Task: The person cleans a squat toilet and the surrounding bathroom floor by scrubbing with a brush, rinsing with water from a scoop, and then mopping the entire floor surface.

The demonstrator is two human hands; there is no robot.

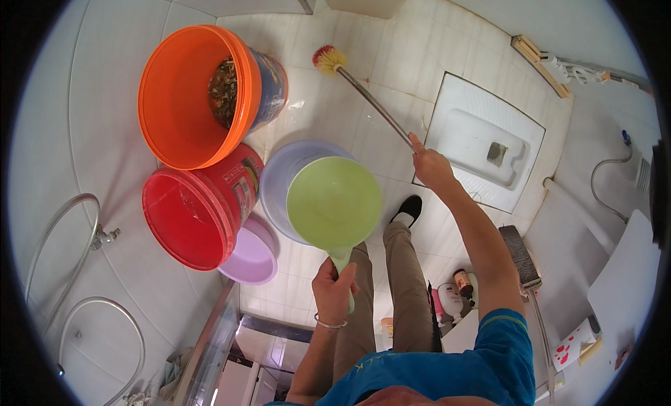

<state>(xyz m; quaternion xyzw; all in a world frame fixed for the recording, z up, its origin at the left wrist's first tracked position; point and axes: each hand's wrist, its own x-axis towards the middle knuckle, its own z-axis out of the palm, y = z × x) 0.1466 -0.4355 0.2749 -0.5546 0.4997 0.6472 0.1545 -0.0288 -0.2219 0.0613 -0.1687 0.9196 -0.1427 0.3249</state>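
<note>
A green plastic dipper (335, 201) is held by its handle in my left hand (333, 290), its wide bowl facing up over a pale blue basin (272, 188). My right hand (432, 167) grips the metal handle of a toilet brush (375, 103). That brush slants away to the far left, and its red and yellow bristles are over the tiled floor. Just right of my right hand lies a white squat toilet (466, 138) set into the floor. The basin is partly hidden beneath the dipper.
To the left stand an orange bucket (178, 97) with dark debris inside and a red bucket (183, 222). Behind them sits a purple basin (254, 254). Hoses (86, 196) hang at the left wall. Several bottles (451, 298) and a grey-headed mop (521, 256) are at the right.
</note>
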